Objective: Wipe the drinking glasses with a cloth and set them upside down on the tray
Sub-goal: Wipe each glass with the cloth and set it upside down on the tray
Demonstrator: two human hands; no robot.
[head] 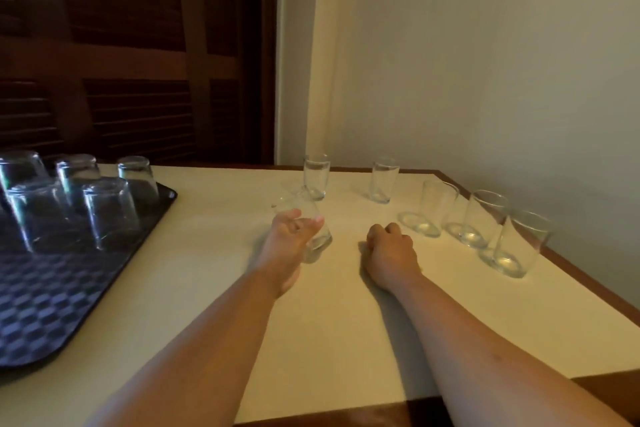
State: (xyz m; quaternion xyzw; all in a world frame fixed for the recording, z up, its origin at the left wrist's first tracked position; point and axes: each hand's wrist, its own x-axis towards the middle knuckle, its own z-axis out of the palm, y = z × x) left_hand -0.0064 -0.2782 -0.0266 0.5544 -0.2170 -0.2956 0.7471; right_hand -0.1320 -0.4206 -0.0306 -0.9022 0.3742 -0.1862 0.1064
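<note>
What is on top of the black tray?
Five drinking glasses stand upside down on the checkered surface of the tray. Nothing shows inside them. The tray's left side is cut off by the picture's edge, so more could be there.

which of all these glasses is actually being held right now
The glass in the middle, gripped by the left hand. Five upright glasses stand untouched further back and to the right, and five upside-down glasses sit on the tray.
</note>
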